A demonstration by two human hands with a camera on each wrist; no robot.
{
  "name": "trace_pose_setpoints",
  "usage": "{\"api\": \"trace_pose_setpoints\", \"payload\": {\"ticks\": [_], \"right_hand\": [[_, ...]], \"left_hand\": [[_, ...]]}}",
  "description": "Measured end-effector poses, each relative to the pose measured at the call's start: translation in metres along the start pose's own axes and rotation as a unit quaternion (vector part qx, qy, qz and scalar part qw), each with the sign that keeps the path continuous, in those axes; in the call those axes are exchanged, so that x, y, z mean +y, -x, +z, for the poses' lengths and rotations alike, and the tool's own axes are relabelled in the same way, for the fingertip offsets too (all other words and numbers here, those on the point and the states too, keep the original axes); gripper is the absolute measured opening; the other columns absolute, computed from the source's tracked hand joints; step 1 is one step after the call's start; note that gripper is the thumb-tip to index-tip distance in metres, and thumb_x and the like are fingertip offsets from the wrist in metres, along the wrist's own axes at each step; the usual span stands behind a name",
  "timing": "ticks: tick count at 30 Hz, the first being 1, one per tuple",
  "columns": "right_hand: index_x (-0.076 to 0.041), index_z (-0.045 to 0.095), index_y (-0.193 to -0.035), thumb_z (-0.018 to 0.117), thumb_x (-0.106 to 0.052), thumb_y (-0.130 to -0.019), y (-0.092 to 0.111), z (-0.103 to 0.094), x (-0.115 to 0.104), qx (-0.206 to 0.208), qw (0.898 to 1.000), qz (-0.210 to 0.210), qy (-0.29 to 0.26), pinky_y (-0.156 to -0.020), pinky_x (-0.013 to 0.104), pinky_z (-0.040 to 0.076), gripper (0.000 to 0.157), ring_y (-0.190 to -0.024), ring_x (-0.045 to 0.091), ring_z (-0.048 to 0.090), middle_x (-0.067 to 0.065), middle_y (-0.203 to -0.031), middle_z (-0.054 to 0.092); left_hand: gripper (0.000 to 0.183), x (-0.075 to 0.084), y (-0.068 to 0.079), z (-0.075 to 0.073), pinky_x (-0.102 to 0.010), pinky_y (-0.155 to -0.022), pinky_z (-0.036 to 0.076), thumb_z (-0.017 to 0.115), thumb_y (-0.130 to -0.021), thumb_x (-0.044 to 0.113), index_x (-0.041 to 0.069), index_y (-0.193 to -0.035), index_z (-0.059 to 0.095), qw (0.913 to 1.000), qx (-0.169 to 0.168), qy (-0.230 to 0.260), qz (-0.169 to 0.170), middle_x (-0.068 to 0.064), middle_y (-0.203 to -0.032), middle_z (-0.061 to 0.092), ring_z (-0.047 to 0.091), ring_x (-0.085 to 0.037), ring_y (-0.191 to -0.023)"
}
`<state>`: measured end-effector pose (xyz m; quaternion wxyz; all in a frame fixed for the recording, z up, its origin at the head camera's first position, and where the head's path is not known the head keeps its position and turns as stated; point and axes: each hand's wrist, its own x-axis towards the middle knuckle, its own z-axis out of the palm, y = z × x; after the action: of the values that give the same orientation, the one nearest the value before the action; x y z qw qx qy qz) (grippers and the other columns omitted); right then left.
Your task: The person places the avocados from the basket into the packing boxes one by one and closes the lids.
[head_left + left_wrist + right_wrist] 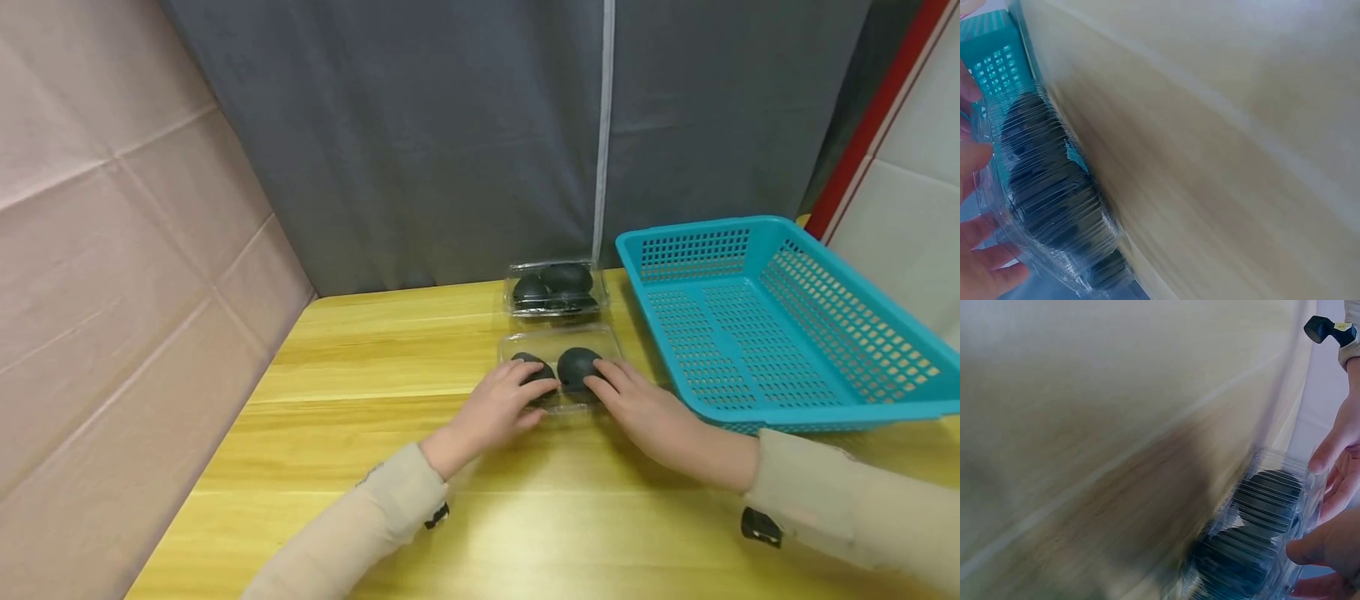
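Observation:
A clear plastic tray (553,340) lies on the table, with ribbed walls seen close up in the left wrist view. Inside, a dark avocado (577,367) sits on the right, and another avocado (536,372) on the left is partly covered by fingers. My left hand (501,407) lays spread fingers over the left avocado, thumb low near the tray's front edge. From the other side, my right hand (651,410) touches the right avocado with its fingertips. In the right wrist view both hands reach over the tray's rim (1310,487).
Behind the tray stands a closed clear pack (557,288) of dark avocados, near a grey curtain (420,150). A large turquoise basket (727,333) occupies the right, its near left corner close to my right hand. A pale covered wall (135,292) borders the wooden table (330,417) at left.

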<state>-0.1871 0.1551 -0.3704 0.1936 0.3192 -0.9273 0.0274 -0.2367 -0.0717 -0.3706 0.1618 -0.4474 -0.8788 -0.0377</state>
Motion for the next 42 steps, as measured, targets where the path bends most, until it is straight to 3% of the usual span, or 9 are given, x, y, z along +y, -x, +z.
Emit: {"api": "trace_pose_setpoints", "payload": {"ticks": [15, 28, 36, 42], "right_hand": [[0.003, 0.05, -0.121, 0.057, 0.017, -0.077, -0.01, 0.011, 0.005, -0.002, 0.999, 0.031, -0.019, -0.07, 0.047, 0.053, 0.047, -0.115, 0.047, 0.044, 0.025, -0.128, 0.045], [0.003, 0.049, -0.122, 0.058, 0.01, -0.081, -0.015, 0.014, 0.005, -0.01, 0.999, 0.05, -0.016, -0.074, 0.05, 0.052, 0.043, -0.116, 0.048, 0.043, 0.027, -0.128, 0.044], [0.004, 0.048, -0.122, 0.059, 0.011, -0.081, -0.016, 0.017, 0.006, -0.009, 0.998, 0.056, -0.014, -0.077, 0.05, 0.051, 0.043, -0.116, 0.049, 0.042, 0.028, -0.128, 0.042], [0.005, 0.047, -0.122, 0.058, 0.013, -0.079, -0.016, 0.018, 0.007, -0.004, 0.998, 0.063, -0.02, -0.076, 0.05, 0.051, 0.045, -0.116, 0.051, 0.041, 0.03, -0.129, 0.04]], "left_hand": [[0.038, -0.014, -0.008, 0.006, -0.04, -0.105, 0.034, 0.064, -0.085, 0.026, 0.017, -0.122, 0.058, 0.9998, 0.004, 0.021, -0.001, -0.01, -0.126, 0.054, 0.048, -0.027, -0.119], [0.037, -0.024, -0.009, 0.014, -0.042, -0.104, 0.034, 0.066, -0.084, 0.022, 0.016, -0.12, 0.06, 0.998, 0.04, 0.047, 0.015, -0.012, -0.126, 0.054, 0.047, -0.032, -0.12], [0.035, -0.025, -0.012, 0.016, -0.042, -0.103, 0.035, 0.065, -0.085, 0.022, 0.015, -0.119, 0.06, 0.9974, 0.051, 0.042, 0.027, -0.012, -0.124, 0.055, 0.048, -0.032, -0.119], [0.035, -0.024, -0.014, 0.015, -0.042, -0.104, 0.034, 0.065, -0.085, 0.021, 0.014, -0.119, 0.06, 0.9977, 0.047, 0.047, 0.014, -0.013, -0.125, 0.054, 0.047, -0.032, -0.119]]}}
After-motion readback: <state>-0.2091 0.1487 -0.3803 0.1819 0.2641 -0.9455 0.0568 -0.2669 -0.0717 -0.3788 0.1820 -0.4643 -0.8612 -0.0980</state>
